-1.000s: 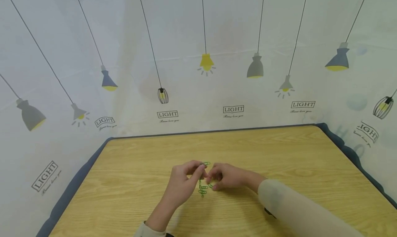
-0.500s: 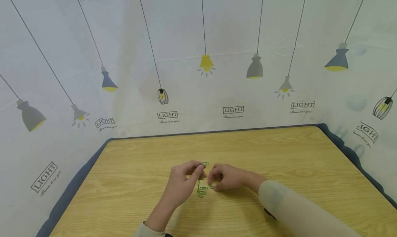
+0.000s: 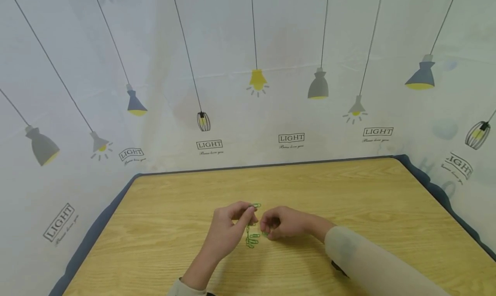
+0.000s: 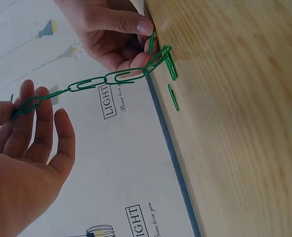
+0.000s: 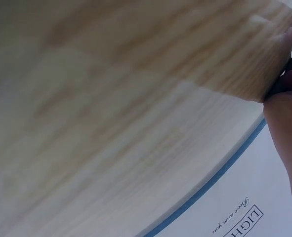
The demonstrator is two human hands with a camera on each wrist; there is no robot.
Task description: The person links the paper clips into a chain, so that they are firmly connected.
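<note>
A chain of green paper clips [image 4: 86, 85] hangs from my left hand [image 3: 228, 231], its top end pinched between thumb and fingers. The lower links slope down to the wooden table in the left wrist view. One end clip [image 3: 256, 205] sticks out past my left fingertips. Just to the right, my right hand [image 3: 284, 222] pinches a single green paper clip [image 4: 151, 43] between thumb and finger, close beside the chain's lower part. Below the hands several green clips [image 3: 253, 240] show together. In the right wrist view only part of my right hand [image 5: 286, 111] shows, at the edge.
The wood-grain table [image 3: 174, 201] spreads around both hands. A dark blue edge [image 3: 232, 168] runs along its back. Behind stands a pale wall covering [image 3: 162, 128] printed with hanging lamps and lettering.
My right fingers have drawn slightly right, away from the left fingertips, and closed further over their clip. The hanging clips have swung a little to the left. My left hand stays nearly still.
</note>
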